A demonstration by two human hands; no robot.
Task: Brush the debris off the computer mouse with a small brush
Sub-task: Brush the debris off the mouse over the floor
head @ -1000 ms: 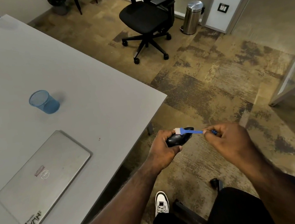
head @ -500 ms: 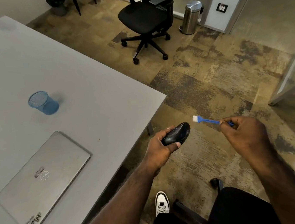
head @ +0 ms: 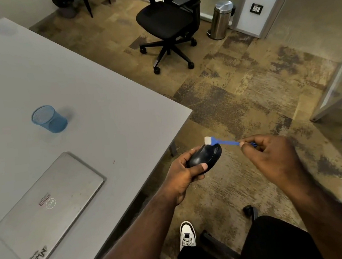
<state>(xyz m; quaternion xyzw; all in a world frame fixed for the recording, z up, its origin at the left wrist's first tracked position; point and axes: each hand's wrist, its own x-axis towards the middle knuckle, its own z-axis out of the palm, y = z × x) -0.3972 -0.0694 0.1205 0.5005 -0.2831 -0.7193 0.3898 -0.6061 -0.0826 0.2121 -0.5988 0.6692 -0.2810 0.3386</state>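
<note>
A black computer mouse is held in my left hand in the air, just off the table's right corner and above the floor. My right hand pinches the end of a small blue brush. Its white bristles rest on the far top edge of the mouse. The brush handle's rear end is hidden inside my fingers.
A grey table fills the left, bearing a closed silver laptop and a blue mesh cup. Farther off on the carpet stand a black office chair and a steel bin. A glass panel stands right.
The brush swept off the mouse to the right and lifted away, then came back; its bristles now touch the mouse's far edge. My left hand tilted the mouse slightly upward.
</note>
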